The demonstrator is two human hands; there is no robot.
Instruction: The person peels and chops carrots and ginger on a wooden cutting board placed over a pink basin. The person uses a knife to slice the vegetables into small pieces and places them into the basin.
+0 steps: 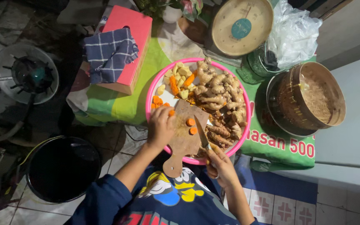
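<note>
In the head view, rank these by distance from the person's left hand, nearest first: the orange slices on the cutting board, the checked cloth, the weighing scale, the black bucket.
From the left hand:
1. Orange slices, just right of it on the cutting board.
2. Checked cloth, up and left on the pink box.
3. Black bucket, lower left on the floor; close to the cloth's distance, hard to separate.
4. Weighing scale, top right.

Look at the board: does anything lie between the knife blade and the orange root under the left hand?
Yes. Two cut orange slices lie on the board between the knife in the right hand and the root under the left hand.
</note>
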